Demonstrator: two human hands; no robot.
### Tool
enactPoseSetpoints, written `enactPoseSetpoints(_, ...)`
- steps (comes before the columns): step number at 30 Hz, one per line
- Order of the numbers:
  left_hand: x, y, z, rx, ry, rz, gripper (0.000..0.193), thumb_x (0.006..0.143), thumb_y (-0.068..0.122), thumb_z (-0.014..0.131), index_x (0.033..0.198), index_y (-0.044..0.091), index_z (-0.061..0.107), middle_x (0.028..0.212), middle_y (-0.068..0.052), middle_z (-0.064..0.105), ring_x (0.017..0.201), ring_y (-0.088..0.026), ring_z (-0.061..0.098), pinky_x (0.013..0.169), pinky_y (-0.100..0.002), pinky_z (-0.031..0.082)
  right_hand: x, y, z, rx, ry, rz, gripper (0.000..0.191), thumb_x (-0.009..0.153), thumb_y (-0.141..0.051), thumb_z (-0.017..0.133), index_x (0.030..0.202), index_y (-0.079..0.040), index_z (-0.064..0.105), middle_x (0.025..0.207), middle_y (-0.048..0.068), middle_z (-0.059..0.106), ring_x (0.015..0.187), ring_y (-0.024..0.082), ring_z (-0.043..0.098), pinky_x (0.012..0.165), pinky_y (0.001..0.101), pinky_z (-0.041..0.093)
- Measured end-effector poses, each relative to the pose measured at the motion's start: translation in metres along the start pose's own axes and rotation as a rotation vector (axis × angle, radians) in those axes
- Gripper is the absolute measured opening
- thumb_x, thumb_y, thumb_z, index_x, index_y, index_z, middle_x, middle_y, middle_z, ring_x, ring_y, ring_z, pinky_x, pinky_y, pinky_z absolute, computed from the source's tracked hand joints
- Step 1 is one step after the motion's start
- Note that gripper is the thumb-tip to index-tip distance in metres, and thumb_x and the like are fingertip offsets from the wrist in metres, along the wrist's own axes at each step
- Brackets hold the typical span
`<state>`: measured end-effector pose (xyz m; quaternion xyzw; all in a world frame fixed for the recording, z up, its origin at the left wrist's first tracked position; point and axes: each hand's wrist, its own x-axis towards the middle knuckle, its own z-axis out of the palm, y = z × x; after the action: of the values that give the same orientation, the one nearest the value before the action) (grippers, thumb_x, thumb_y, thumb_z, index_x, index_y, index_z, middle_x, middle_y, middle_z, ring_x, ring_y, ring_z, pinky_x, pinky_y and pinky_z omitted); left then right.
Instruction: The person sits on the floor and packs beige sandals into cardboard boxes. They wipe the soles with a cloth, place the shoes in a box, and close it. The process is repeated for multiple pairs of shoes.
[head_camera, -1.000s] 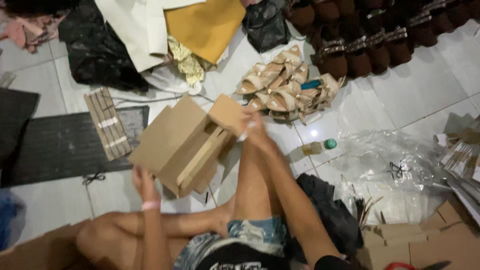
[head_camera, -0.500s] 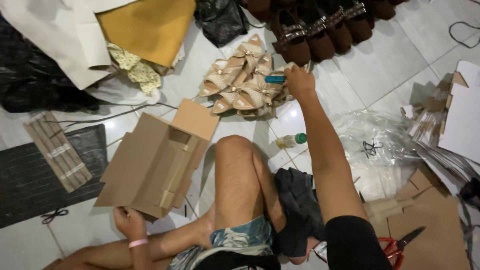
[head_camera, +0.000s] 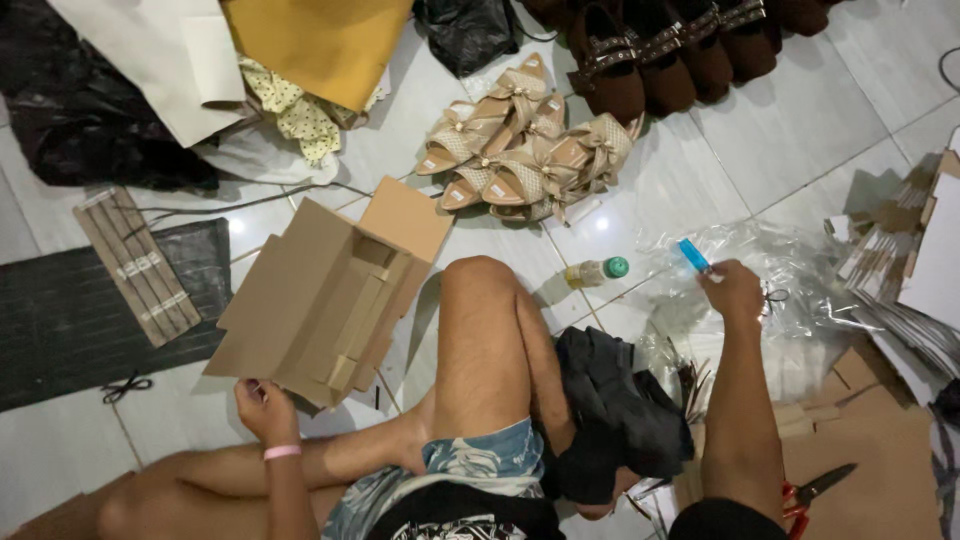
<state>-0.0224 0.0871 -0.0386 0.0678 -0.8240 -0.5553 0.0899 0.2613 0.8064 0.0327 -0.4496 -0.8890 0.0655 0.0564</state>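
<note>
Box assembly looks under way: the left hand (head_camera: 262, 403) pinches the near edge of the half-folded box (head_camera: 325, 295) on the floor at left, the right hand (head_camera: 733, 291) closed round a blue tool (head_camera: 693, 255) over plastic bags (head_camera: 800, 275), with sandals (head_camera: 525, 150) crowding the far side.
</note>
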Motion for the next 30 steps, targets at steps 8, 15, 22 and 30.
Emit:
enactPoseSetpoints(8, -0.011, 0.015, -0.009, -0.109, 0.117, -0.054, 0.023, 0.112, 0.017, 0.056, 0.123, -0.003, 0.057, 0.108, -0.012, 0.065, 0.089, -0.017, 0.065, 0.079, -0.03, 0.055, -0.076, -0.205, 0.08, 1.576, -0.345, 0.048, 0.052, 0.093, -0.026, 0.069, 0.139, -0.009, 0.053, 0.129, 0.003, 0.064, 0.115, 0.016, 0.062, 0.1, 0.0341, 0.05)
enactPoseSetpoints(15, -0.017, 0.021, -0.033, -0.202, 0.186, -0.199, 0.027, 0.11, 0.025, 0.055, 0.123, 0.001, 0.059, 0.106, -0.009, 0.068, 0.086, -0.016, 0.066, 0.073, -0.027, 0.055, -0.077, -0.34, 0.051, 0.707, -0.032, -0.393, 0.041, 0.091, -0.031, 0.076, 0.117, -0.001, 0.067, 0.119, 0.022, 0.067, 0.114, 0.036, 0.062, 0.098, 0.0424, 0.048)
enactPoseSetpoints(22, -0.024, 0.025, -0.029, -0.149, 0.031, -0.094, 0.027, 0.112, 0.024, 0.055, 0.124, 0.0, 0.06, 0.106, -0.01, 0.068, 0.088, -0.015, 0.067, 0.075, -0.029, 0.055, -0.119, -0.294, 0.044, 0.456, 0.01, -0.746, 0.022, 0.097, -0.028, 0.067, 0.1, -0.006, 0.072, 0.096, 0.012, 0.073, 0.099, 0.034, 0.067, 0.093, 0.0487, 0.049)
enactPoseSetpoints(30, -0.023, 0.024, -0.035, -0.169, 0.045, -0.102, 0.027, 0.113, 0.024, 0.053, 0.126, 0.002, 0.061, 0.105, -0.008, 0.067, 0.084, -0.014, 0.065, 0.072, -0.027, 0.054, -0.09, -0.184, 0.039, 0.976, 0.51, -0.188, 0.016, 0.099, -0.011, 0.047, 0.102, -0.004, 0.061, 0.088, 0.008, 0.059, 0.074, 0.021, 0.059, 0.069, 0.0345, 0.05)
